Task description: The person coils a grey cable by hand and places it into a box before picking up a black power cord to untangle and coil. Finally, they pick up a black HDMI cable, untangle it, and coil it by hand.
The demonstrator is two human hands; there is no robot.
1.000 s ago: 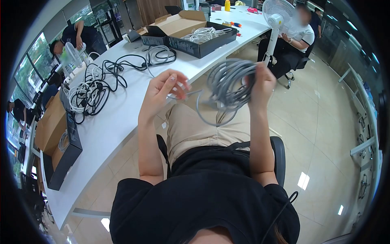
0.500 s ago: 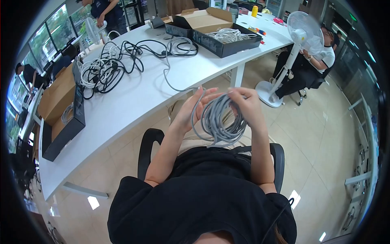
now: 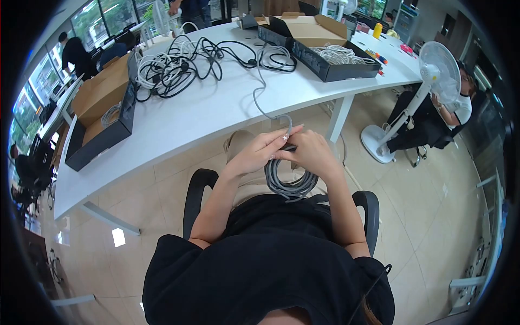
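Observation:
A grey cable (image 3: 291, 187) is wound into a round coil and hangs over my lap. My right hand (image 3: 313, 153) is closed around the top of the coil. Close beside it, my left hand (image 3: 259, 153) pinches the same cable where its loose length (image 3: 260, 100) comes off the table; the fingertips of both hands meet there. That loose length snakes up over the table edge to a grey loop lying near a black cord. Part of the coil's top is hidden behind my fingers.
On the white table (image 3: 216, 111) lies a tangle of black and white cables (image 3: 184, 65). One open box (image 3: 338, 70) holds white cable, another box (image 3: 103, 135) a small grey coil. A standing fan (image 3: 430, 73) and a seated person (image 3: 441, 116) are at right.
My hands have come together at the top of the coil, and the coil hangs narrower and lower between them. The camera view has shifted, so the table appears higher and farther right.

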